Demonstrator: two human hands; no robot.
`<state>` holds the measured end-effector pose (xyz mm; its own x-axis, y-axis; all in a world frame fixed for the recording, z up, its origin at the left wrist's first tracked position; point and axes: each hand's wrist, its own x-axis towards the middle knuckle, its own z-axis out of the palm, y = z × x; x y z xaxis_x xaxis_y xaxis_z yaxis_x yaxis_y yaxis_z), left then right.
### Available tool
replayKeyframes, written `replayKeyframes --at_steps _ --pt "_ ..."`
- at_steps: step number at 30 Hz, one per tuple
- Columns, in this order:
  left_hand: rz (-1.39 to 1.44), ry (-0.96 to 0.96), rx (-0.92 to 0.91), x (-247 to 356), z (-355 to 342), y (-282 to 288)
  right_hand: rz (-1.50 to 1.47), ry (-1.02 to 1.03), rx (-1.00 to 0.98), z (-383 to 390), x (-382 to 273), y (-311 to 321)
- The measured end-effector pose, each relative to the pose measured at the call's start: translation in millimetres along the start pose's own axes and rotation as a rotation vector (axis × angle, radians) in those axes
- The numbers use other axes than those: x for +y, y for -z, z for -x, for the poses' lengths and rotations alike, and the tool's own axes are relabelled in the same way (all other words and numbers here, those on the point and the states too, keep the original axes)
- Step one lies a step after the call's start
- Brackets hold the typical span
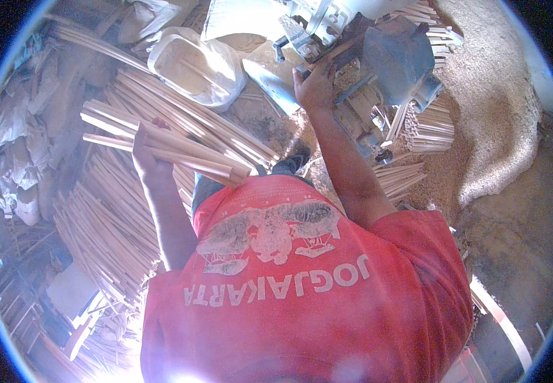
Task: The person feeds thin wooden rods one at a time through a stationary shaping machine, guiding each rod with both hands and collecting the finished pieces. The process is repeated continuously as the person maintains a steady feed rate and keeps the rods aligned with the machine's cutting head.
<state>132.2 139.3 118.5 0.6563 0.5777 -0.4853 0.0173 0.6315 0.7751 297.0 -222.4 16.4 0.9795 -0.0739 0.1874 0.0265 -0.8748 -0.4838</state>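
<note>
Left hand (143, 159) was gripping a bundle of sticks (161, 145), held out left of the red shirt (302, 287). Right hand (314, 86) was up at the far blue machine (394, 57), probably pushing one stick in, fingers hard to make out. More sticks (107, 223) piled below.

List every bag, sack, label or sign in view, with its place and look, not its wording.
Open white sack: top centre-left, beyond the bundle of wooden slats held in the left hand, rounded, pale contents.
Crumpled pale sacks: left edge, heaped, greyish white.
Red shirt: whitish printed picture and lettering.
</note>
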Motion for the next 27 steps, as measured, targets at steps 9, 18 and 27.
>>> replayKeyframes --at_steps 9,18,27 --pt "0.017 -0.007 -0.039 1.8 4.9 -4.9 0.071 0.049 0.017 -0.7 6.5 -10.7" --pt "0.022 -0.009 -0.024 1.1 1.4 -4.6 0.115 0.041 -0.011 0.2 4.5 -9.2" --pt "0.004 0.015 -0.013 1.1 -0.4 -1.4 0.092 0.05 -0.01 1.0 -1.2 -1.8"
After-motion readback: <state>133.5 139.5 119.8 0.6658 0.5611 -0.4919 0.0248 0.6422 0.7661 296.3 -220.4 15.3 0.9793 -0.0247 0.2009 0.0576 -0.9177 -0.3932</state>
